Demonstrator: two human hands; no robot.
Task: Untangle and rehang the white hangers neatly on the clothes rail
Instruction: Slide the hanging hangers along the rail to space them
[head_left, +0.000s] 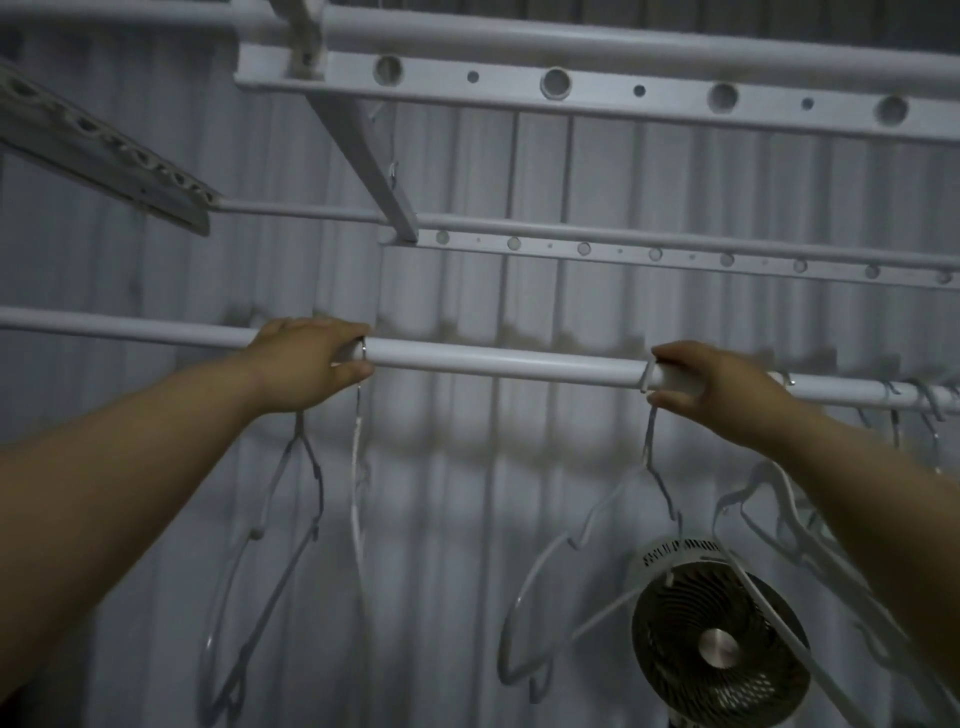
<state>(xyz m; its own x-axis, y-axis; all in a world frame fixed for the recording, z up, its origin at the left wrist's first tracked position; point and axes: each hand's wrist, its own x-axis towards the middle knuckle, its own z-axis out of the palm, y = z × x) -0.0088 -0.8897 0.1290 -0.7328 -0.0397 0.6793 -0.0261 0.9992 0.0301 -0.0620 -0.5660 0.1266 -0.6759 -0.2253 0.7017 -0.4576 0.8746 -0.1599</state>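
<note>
A white clothes rail (498, 361) runs across the view, and both hands are up on it, well apart. The left hand (311, 364) is curled round the rail, fingers over the top and thumb beneath, its fingertips right at the metal hook of an edge-on hanger (357, 493) that hangs straight down from the rail. Under the same hand's wrist a second white hanger, the left hanger (270, 545), hangs from the rail, turned at an angle. Further along the rail the right hand (711, 384) pinches the hook of the middle hanger (587, 561) where it loops over the rail, fingers above and thumb below. Beyond that hand, a bunch of hangers (779, 519) hangs crowded and crossed from the rail (the picture is too blurred to count them). Below the rail, behind the middle hanger, stands a round fan (719, 649). Above the rail runs a perforated bar (571, 85), and behind the rail is a corrugated wall (467, 171).
</note>
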